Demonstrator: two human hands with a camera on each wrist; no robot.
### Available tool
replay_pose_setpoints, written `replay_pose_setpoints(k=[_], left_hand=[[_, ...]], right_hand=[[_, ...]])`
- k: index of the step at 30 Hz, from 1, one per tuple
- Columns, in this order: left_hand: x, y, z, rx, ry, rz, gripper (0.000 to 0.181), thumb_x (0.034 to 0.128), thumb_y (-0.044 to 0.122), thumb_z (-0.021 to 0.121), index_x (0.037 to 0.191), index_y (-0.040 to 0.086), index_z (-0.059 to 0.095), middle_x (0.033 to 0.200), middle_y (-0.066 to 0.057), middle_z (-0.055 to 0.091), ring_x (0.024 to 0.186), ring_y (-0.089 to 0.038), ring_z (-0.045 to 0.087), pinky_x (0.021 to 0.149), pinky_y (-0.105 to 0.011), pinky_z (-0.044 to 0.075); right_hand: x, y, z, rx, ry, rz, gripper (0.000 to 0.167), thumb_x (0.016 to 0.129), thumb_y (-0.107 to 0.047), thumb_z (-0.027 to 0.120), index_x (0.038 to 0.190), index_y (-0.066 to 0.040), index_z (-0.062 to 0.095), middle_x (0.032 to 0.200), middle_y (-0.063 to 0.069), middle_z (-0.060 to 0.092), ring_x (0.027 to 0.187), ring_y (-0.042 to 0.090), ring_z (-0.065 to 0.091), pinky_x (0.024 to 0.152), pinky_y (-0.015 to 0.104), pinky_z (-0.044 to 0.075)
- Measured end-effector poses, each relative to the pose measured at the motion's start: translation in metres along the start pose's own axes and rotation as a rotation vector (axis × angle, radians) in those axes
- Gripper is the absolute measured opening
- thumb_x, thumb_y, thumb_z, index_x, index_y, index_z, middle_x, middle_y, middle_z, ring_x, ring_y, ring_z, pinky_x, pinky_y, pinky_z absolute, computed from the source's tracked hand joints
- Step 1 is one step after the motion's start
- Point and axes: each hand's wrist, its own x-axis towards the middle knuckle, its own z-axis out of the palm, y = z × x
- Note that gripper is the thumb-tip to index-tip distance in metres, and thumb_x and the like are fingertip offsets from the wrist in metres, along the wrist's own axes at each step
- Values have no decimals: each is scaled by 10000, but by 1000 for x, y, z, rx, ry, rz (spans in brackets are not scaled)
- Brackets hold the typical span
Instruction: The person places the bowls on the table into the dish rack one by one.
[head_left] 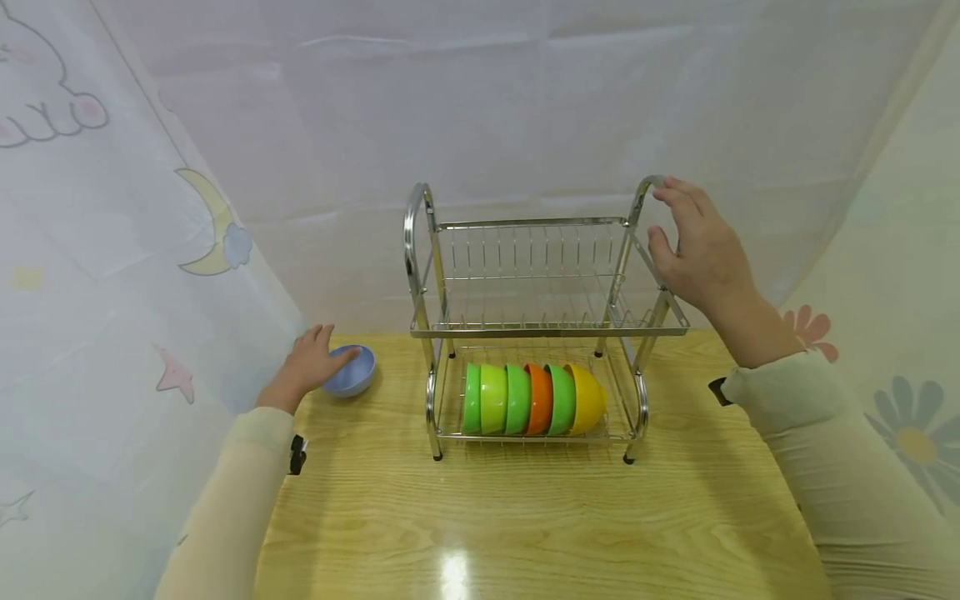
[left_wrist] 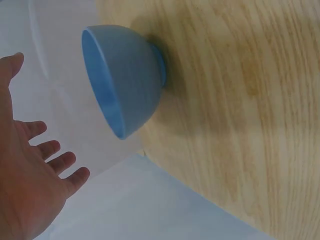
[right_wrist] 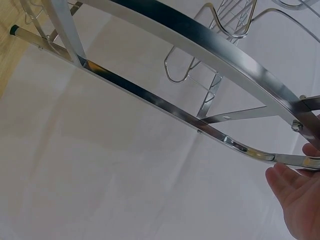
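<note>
A blue bowl (head_left: pixel 350 371) stands upright on the table's left side. My left hand (head_left: pixel 306 367) is beside it; in the left wrist view that hand (left_wrist: pixel 35 185) has its fingers spread, apart from the bowl (left_wrist: pixel 125 75). On the far side of the upper tier, my right hand (head_left: pixel 708 250) is at the top of the right side rail of a two-tier metal dish rack (head_left: pixel 551 332). Its fingertips lie against or very near the rail, thumb spread from them. In the right wrist view the hand (right_wrist: pixel 302 200) is partly cut off at the rail's curved end.
On the rack's lower tier, several bowls stand on edge in a row: green bowls (head_left: pixel 493 400), an orange bowl (head_left: pixel 538 400) and a yellow bowl (head_left: pixel 588 400). The upper tier holds no dishes. Printed curtains (head_left: pixel 480 108) surround the wooden table (head_left: pixel 540 517).
</note>
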Motion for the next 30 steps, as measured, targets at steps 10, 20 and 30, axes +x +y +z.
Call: replay_pose_setpoints(k=[10,20,30], left_hand=[[-3,-7,17,-22,-38,-36,1078,952,682,513,1579,-95,105,1598,-396,87,1438,-628,76,1120,-763,144],[-1,-14,28,-8,-58,-79,1139,916,685,559,1556,-142,108,1573,-425,112,1419,-639,126,1113,-745,218],[-1,-20,40,-39,-84,-112,1262,835,704,650,1539,-171,74,1545,-441,139,1389,-639,181,1064,-735,319]], right_hand=[[0,-1,0,14,-17,22,462,1011,-131,523,1448,16,491,1571,147,415,946,461,607,780,588,501],[0,-1,-1,5,-15,24,456,1012,-129,518,1444,16,490,1577,138,408,805,420,607,701,541,484],[-1,-1,-1,9,-24,28,464,1016,-134,515,1453,17,478,1584,145,395,837,427,601,697,528,471]])
